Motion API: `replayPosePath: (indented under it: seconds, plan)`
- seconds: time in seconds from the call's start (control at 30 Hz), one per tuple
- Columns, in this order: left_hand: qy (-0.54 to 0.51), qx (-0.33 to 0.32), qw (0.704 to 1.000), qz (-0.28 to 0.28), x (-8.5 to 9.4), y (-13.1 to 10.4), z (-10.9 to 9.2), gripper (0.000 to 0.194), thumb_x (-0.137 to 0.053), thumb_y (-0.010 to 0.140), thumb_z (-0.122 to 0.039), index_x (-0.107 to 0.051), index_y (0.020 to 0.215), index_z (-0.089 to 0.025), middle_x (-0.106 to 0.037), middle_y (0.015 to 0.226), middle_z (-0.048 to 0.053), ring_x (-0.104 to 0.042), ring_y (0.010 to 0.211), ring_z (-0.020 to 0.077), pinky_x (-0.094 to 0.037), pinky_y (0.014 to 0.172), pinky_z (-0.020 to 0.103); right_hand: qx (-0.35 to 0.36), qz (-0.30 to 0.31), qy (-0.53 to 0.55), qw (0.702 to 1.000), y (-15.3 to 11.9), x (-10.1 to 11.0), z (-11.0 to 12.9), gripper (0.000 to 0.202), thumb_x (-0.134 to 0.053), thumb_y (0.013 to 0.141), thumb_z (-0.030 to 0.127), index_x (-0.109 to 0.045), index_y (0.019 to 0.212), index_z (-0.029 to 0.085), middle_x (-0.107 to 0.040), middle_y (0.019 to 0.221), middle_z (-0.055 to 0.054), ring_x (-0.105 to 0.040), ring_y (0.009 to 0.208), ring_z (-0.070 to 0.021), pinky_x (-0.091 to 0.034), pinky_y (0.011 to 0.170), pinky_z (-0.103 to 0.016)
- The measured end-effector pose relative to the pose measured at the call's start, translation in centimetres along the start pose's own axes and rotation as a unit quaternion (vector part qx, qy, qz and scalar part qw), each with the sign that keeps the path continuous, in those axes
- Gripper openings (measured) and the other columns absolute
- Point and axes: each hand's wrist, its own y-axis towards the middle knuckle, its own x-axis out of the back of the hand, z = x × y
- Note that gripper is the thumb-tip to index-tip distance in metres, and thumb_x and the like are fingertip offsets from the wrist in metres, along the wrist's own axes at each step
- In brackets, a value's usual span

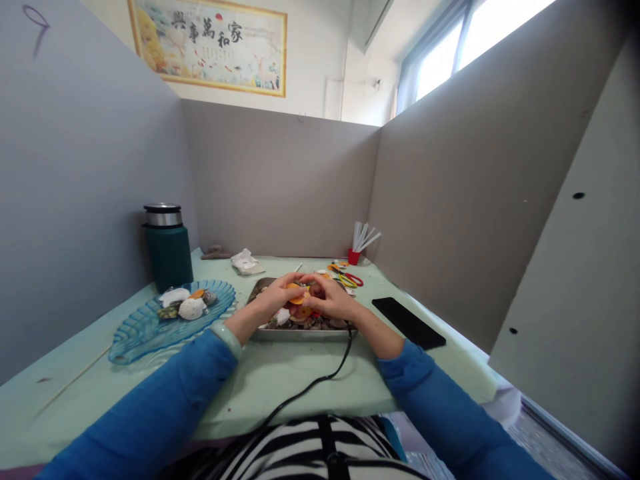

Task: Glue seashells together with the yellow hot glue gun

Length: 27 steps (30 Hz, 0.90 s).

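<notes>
Both hands meet over a shallow metal tray (305,335) at the middle of the table. My left hand (277,295), with a pale bangle at the wrist, pinches an orange shell (297,294). From the other side, the curled fingers of my right hand (331,298) close on the same orange piece; part of it is hidden by the fingers. Under the hands the tray holds shells and small brown pieces (300,323), too small to tell apart. A black cord (320,380) runs from the tray's right front toward my lap.
To the left, a blue glass plate (133,337) bears several shells (193,307), near a green flask (170,257) and a thin stick (73,381). Scissors (353,279), a red cup of white sticks (354,256) and a black phone (409,323) are on the right. Crumpled tissue (245,261) lies behind.
</notes>
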Motion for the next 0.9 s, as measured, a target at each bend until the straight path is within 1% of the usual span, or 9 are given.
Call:
replayPosePath:
  seconds: [0.17, 0.3, 0.5, 0.67, 0.9]
  plan:
    - [0.0, 0.005, 1.0, -0.003, -0.01, 0.02, -0.01, 0.05, -0.061, 0.07, -0.029, -0.051, 0.115, -0.013, -0.057, 0.071, 0.002, -0.05, 0.052, 0.0094, -0.039, 0.048, 0.021, 0.001, 0.0, -0.012, 1.0, -0.02, 0.1, 0.21, 0.047, -0.058, 0.082, 0.043, -0.043, 0.118, 0.017, -0.052, 0.062, 0.005, -0.045, 0.053, -0.0089, -0.034, 0.051, -0.02]
    - [0.002, 0.01, 1.0, -0.006, -0.01, 0.08, 0.05, 0.05, -0.061, 0.069, -0.03, -0.052, 0.115, -0.013, -0.059, 0.075, 0.003, -0.054, 0.057, 0.0117, -0.043, 0.051, 0.023, -0.002, 0.0, -0.025, 1.0, -0.05, 0.14, 0.15, 0.048, -0.057, 0.083, 0.043, -0.043, 0.12, 0.017, -0.051, 0.061, 0.005, -0.046, 0.053, -0.0094, -0.035, 0.051, -0.02]
    - [-0.003, 0.01, 1.0, 0.0, -0.07, 0.08, 0.1, 0.048, -0.06, 0.071, -0.031, -0.052, 0.115, -0.014, -0.06, 0.079, 0.005, -0.058, 0.062, 0.015, -0.045, 0.053, 0.025, 0.002, -0.015, -0.04, 0.999, 0.06, 0.03, -0.35, 0.047, -0.057, 0.082, 0.045, -0.045, 0.118, 0.017, -0.052, 0.062, 0.004, -0.046, 0.054, -0.0094, -0.035, 0.053, -0.021]
    - [-0.018, 0.009, 1.0, 0.011, -0.05, 0.13, 0.17, 0.045, -0.06, 0.071, -0.03, -0.052, 0.113, -0.014, -0.06, 0.082, 0.006, -0.058, 0.063, 0.0148, -0.046, 0.053, 0.025, 0.005, -0.015, -0.037, 0.999, 0.07, -0.02, -0.41, 0.048, -0.059, 0.081, 0.044, -0.045, 0.118, 0.017, -0.052, 0.062, 0.004, -0.045, 0.054, -0.0094, -0.035, 0.053, -0.021]
    - [-0.007, 0.003, 1.0, 0.002, -0.01, 0.12, 0.14, 0.047, -0.063, 0.07, -0.031, -0.052, 0.112, -0.013, -0.059, 0.082, 0.006, -0.057, 0.062, 0.0136, -0.047, 0.054, 0.025, 0.006, -0.008, -0.025, 1.0, 0.02, -0.02, -0.12, 0.048, -0.06, 0.081, 0.043, -0.045, 0.118, 0.016, -0.053, 0.063, 0.004, -0.047, 0.055, -0.0094, -0.036, 0.053, -0.021]
